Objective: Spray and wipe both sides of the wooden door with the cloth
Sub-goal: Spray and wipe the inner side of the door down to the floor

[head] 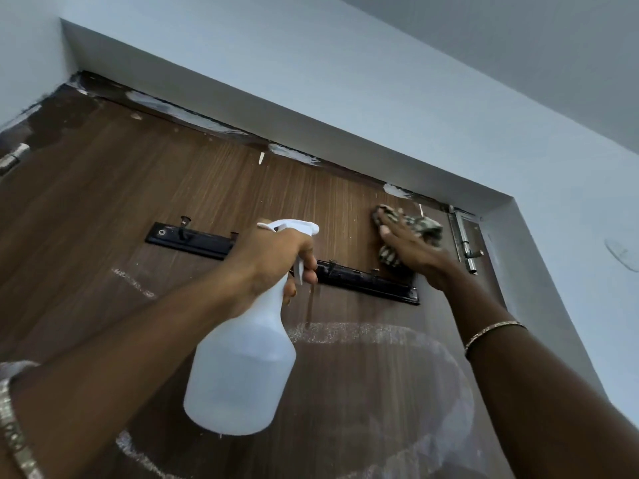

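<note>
Right hand [411,250] lay spread flat, palm pressing the cloth [420,229] against the wooden door [103,209] high up, just below the top frame. Left of it, the left hand [276,261] was closed around the neck of the spray bottle [242,368], a finger on the trigger. The cloth looked soft and limp, best bunched under the palm; the bottle seemed light, part-filled and possibly slick. Beneath the hands ran a black hook rail [193,242], partly hidden. The door's lower part and far side were out of view.

We note bare forearms: a thin gold chain bracelet [494,331] on the right wrist, wide silver-toned patterned bangles [14,426] on the left.
</note>
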`<action>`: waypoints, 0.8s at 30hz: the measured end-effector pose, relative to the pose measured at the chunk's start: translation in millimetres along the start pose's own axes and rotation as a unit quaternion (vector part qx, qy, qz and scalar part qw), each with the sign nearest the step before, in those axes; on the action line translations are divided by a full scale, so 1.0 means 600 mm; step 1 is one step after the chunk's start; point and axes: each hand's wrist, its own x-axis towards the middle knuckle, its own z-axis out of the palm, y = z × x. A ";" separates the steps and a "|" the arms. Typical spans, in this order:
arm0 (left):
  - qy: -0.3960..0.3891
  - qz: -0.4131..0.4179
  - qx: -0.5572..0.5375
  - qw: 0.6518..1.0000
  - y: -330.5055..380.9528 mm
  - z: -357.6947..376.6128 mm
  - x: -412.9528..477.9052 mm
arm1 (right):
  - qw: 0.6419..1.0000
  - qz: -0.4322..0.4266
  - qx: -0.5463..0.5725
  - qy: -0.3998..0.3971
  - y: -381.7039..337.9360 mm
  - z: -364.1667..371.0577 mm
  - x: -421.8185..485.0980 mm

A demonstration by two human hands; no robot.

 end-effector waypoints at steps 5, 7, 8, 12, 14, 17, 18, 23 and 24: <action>0.018 0.008 0.000 1.000 0.002 0.049 0.009 | 0.978 -0.120 -0.098 -0.143 -0.033 0.012 -0.006; 0.021 0.005 0.000 1.000 0.001 0.072 0.009 | 0.973 -0.123 -0.117 -0.154 -0.004 -0.008 -0.004; 0.020 0.004 -0.001 1.000 0.000 0.081 0.008 | 0.974 -0.120 -0.118 -0.152 0.013 -0.019 -0.006; 0.021 0.007 0.000 1.000 0.002 0.127 0.006 | 0.978 -0.127 -0.134 -0.095 0.105 -0.065 -0.023; 0.030 0.013 -0.001 0.999 0.003 0.149 0.005 | 0.975 -0.141 -0.169 -0.036 0.154 -0.076 -0.034; 0.049 0.018 -0.007 0.999 0.007 0.178 -0.002 | 0.964 -0.175 -0.199 0.028 0.204 -0.070 -0.054; 0.054 0.019 -0.010 0.998 0.007 0.184 -0.004 | 0.962 -0.178 -0.205 0.033 0.209 -0.065 -0.056; 0.085 0.014 0.011 0.996 0.007 0.224 -0.015 | 0.952 -0.220 -0.212 0.010 0.174 -0.039 -0.023; 0.093 0.013 0.021 0.995 0.006 0.232 -0.016 | 0.947 -0.246 -0.207 -0.012 0.158 -0.033 -0.013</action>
